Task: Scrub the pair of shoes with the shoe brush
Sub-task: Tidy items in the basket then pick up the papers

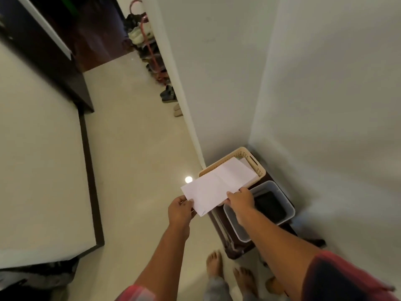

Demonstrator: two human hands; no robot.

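Observation:
I hold a white sheet of paper [214, 187] with both hands, low in the middle of the view. My left hand [179, 210] pinches its near left corner. My right hand [240, 199] grips its near right edge. The sheet's far end lies over a beige perforated basket [256, 164]. No shoe brush is visible. Several pairs of shoes [168, 94] stand far off along the wall, some on a pink shoe rack [149, 46].
A grey plastic bin [284, 205] with something dark inside sits beside the basket on a dark low stand [225, 233] in the wall corner. Left is a white panel with a dark frame [93, 192]. Pale floor stretches ahead. My bare feet [230, 270] show below.

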